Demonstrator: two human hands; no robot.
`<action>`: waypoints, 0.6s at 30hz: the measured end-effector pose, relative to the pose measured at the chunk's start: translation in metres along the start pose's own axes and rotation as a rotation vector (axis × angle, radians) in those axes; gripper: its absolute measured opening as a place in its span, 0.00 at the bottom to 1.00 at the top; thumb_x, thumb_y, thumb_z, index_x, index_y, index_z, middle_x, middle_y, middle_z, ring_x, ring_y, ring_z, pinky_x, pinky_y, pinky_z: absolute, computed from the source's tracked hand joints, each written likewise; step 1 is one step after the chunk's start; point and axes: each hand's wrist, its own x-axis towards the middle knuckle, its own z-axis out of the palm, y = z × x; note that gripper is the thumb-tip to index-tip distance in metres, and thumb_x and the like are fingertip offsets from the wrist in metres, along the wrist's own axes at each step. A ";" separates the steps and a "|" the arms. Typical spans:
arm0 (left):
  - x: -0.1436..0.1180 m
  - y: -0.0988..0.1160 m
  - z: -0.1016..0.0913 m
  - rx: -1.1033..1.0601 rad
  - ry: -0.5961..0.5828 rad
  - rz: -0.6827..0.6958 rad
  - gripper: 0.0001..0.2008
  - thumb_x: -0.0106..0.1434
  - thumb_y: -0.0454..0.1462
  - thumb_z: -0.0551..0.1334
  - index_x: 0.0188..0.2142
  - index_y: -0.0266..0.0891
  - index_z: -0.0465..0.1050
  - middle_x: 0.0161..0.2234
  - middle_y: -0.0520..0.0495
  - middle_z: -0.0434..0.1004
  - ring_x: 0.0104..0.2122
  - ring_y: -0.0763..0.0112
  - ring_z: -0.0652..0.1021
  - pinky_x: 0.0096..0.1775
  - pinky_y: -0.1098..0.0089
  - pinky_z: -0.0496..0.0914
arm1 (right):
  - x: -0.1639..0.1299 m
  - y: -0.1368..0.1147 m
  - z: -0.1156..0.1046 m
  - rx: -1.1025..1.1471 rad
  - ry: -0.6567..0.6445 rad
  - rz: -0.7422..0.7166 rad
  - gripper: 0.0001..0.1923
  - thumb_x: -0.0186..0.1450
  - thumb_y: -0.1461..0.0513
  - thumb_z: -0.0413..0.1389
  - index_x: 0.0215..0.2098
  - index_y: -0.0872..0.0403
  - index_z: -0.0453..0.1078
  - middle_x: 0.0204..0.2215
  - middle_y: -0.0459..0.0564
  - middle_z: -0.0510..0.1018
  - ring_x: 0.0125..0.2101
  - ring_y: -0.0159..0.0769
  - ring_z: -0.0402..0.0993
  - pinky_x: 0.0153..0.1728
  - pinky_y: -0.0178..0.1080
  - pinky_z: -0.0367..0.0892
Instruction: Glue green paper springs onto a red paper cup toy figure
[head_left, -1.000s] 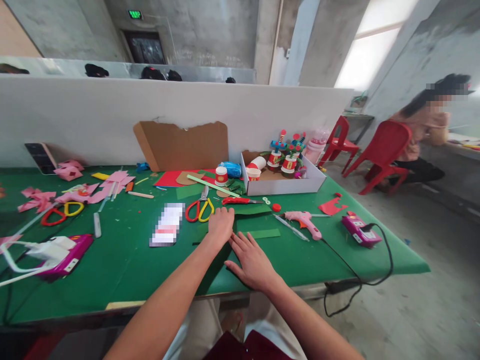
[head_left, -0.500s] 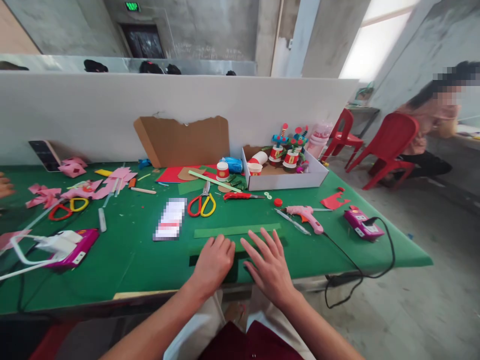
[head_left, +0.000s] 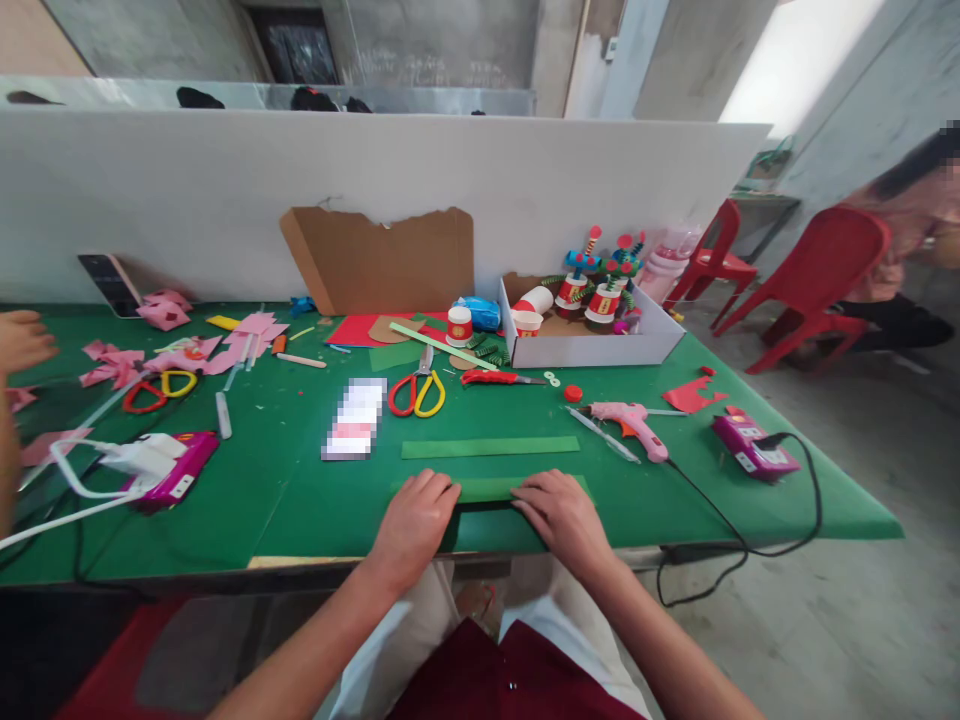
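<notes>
left hand (head_left: 415,522): knuckles up, fingers curled down onto the left end of the near green strip (head_left: 486,488); pinching or only pressing, can't tell.
right hand (head_left: 564,515): same posture on the strip's right end, fingertips at its near edge; grip state can't tell.
near green strip: flat on the green table (head_left: 225,500), close to the near edge, between both hands, running left-right.
far green strip (head_left: 490,447): parallel, just beyond the near one, not touching either hand.
scissors (head_left: 418,391): red and yellow handles, far of the strips, slightly left.
red knife (head_left: 501,378): right of the scissors, near the white box (head_left: 592,348).
white box: far right, holds decorated paper cups (head_left: 587,295).
pink glue gun (head_left: 631,424): right of the strips, lying on its side.
magenta device (head_left: 751,447): near the right edge, black cable attached.
cardboard sheet (head_left: 382,262): leaning on the white partition at the far side.
other person's hand (head_left: 22,340): far left edge, above pink paper scraps (head_left: 112,365).
seated person (head_left: 911,235): far right, on a red chair (head_left: 817,285).
</notes>
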 end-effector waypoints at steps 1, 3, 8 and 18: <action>-0.001 -0.007 -0.001 -0.051 -0.001 -0.019 0.12 0.67 0.29 0.53 0.39 0.40 0.76 0.39 0.44 0.75 0.39 0.64 0.72 0.41 0.64 0.68 | -0.001 0.007 -0.004 0.028 0.008 0.020 0.19 0.72 0.55 0.46 0.42 0.49 0.79 0.38 0.53 0.81 0.38 0.41 0.75 0.38 0.42 0.67; -0.003 -0.021 -0.004 -0.180 -0.003 -0.053 0.13 0.67 0.30 0.54 0.38 0.41 0.77 0.39 0.45 0.76 0.40 0.66 0.73 0.43 0.66 0.68 | -0.003 0.020 -0.012 0.084 0.012 0.072 0.20 0.71 0.54 0.46 0.37 0.49 0.80 0.36 0.52 0.82 0.37 0.41 0.76 0.38 0.42 0.68; 0.002 -0.047 -0.016 -0.407 -0.070 -0.130 0.13 0.67 0.36 0.54 0.32 0.40 0.77 0.35 0.47 0.76 0.38 0.68 0.74 0.41 0.69 0.68 | 0.002 0.036 -0.027 0.186 -0.028 0.198 0.17 0.68 0.54 0.51 0.30 0.49 0.79 0.29 0.49 0.82 0.33 0.39 0.77 0.37 0.39 0.69; 0.014 -0.048 -0.021 -0.395 -0.197 -0.242 0.12 0.63 0.38 0.56 0.25 0.38 0.70 0.32 0.47 0.70 0.34 0.67 0.73 0.38 0.68 0.66 | 0.010 0.035 -0.033 0.073 -0.144 0.362 0.10 0.63 0.57 0.56 0.26 0.51 0.75 0.28 0.47 0.82 0.32 0.40 0.76 0.33 0.37 0.64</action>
